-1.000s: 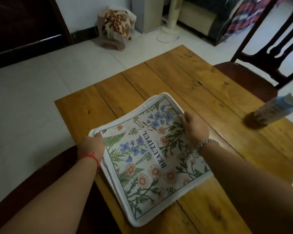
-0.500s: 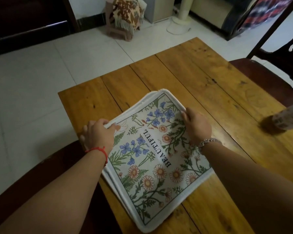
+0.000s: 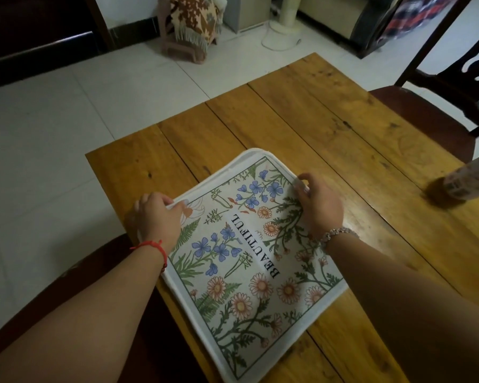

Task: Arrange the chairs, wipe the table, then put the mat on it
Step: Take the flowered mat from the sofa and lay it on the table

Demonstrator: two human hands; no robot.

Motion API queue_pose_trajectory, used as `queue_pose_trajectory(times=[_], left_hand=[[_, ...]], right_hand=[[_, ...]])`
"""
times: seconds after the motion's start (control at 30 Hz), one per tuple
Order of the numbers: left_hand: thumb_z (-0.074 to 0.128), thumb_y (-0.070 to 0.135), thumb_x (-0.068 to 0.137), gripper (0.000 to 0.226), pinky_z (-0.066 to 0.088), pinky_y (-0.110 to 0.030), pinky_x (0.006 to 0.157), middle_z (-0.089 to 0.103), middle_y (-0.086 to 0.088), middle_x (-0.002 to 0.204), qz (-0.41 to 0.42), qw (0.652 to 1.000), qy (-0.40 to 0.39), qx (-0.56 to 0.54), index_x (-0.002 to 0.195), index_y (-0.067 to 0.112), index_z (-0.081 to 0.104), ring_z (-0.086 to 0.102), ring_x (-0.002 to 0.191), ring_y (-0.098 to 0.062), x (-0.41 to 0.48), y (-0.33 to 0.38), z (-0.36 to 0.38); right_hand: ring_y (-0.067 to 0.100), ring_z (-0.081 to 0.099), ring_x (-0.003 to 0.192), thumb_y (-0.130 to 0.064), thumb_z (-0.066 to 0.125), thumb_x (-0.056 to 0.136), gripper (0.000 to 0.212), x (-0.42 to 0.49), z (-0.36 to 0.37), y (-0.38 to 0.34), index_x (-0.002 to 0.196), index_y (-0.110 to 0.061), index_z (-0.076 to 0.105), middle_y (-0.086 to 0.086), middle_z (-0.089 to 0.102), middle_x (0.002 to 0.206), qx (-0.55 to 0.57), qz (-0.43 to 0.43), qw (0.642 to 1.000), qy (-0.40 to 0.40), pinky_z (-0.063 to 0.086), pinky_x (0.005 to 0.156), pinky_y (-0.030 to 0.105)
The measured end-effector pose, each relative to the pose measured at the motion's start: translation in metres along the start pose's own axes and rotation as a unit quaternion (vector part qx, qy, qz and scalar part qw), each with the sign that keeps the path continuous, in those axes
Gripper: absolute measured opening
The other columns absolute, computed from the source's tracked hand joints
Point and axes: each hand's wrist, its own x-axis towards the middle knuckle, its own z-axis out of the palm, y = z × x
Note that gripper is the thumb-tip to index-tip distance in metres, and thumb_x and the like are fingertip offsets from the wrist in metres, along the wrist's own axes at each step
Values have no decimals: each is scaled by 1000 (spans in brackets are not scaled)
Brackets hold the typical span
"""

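A folded floral mat (image 3: 249,261) printed with the word BEAUTIFUL lies on the near left part of the wooden table (image 3: 315,120). My left hand (image 3: 156,217) pinches the mat's top layer at its far left corner. My right hand (image 3: 320,204) grips the top layer at the far right edge. One dark wooden chair (image 3: 454,87) stands at the table's far right side. Another dark chair seat (image 3: 75,294) sits under my left forearm at the near left.
A bottle (image 3: 473,181) with a printed label stands on the table at the right edge of view. On the white tiled floor beyond the table are a small stool draped with a patterned cloth (image 3: 194,23) and a fan base (image 3: 285,26).
My left hand has shifted from the mat's left side up onto its far left corner and pinched the top layer. The view has tilted, so the bottle now sits at the right edge.
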Motion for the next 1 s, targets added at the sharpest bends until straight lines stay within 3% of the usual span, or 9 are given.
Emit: queue_pose_trajectory(times=[0.1,0.17,0.23,0.33,0.43,0.57,0.73,0.9,1.0], left_hand=[[61,31,85,21,37,-41,95,54,-12,114,28,1000,-3,11,91,12,55,43,114,-28,6,1,1],[61,29,85,18,36,-42,97,51,-10,117,40,999,0,5,87,14,52,38,119,-28,8,1,2],[60,27,86,15,40,-42,90,50,-8,116,57,998,3,-23,86,16,50,37,119,-29,7,5,0],[53,26,91,14,50,-36,71,57,0,86,95,993,-37,-60,90,13,48,57,96,-29,13,25,-7],[52,20,92,17,45,-22,50,62,-2,93,106,981,-95,-129,109,15,53,62,78,-20,24,57,-9],[53,21,92,14,47,-22,49,63,-1,90,141,971,-124,-147,102,16,60,61,67,-9,35,114,5],[52,14,92,20,55,-34,67,63,-6,100,141,960,-152,-189,110,12,60,64,83,-21,52,185,51],[48,6,93,22,46,-12,45,59,-5,96,132,957,-165,-198,113,6,58,56,67,-7,66,234,104],[46,4,94,25,47,-11,44,60,-6,99,122,955,-176,-206,115,7,57,57,69,-7,74,253,129]], right_hand=[[17,56,80,-35,45,94,28,-5,4,1,116,-22,55,3,64,99,-10,21,1000,16,48,67,29],[18,56,89,-34,49,92,24,-6,7,-1,111,-22,57,3,61,102,5,29,999,35,49,76,31],[19,52,97,-28,52,90,18,-7,6,-2,104,-19,58,0,56,101,22,33,997,61,44,83,31],[20,57,91,-23,49,92,12,1,-9,-5,101,-16,55,-4,54,94,83,46,994,53,52,80,36],[22,61,83,-23,45,95,14,15,-33,-1,106,-17,51,-3,57,93,117,79,989,41,56,71,42],[21,60,82,-22,42,96,15,52,-71,10,108,-18,51,-4,55,92,125,99,983,87,56,73,44],[17,56,82,-19,42,96,16,121,-111,48,109,-18,52,-1,56,98,137,112,977,121,55,76,41],[21,56,93,-16,44,96,15,185,-126,92,108,-16,53,6,58,110,107,98,982,124,52,82,42],[23,56,100,-13,43,95,18,214,-129,111,110,-14,54,7,58,114,87,94,983,135,47,89,42]])
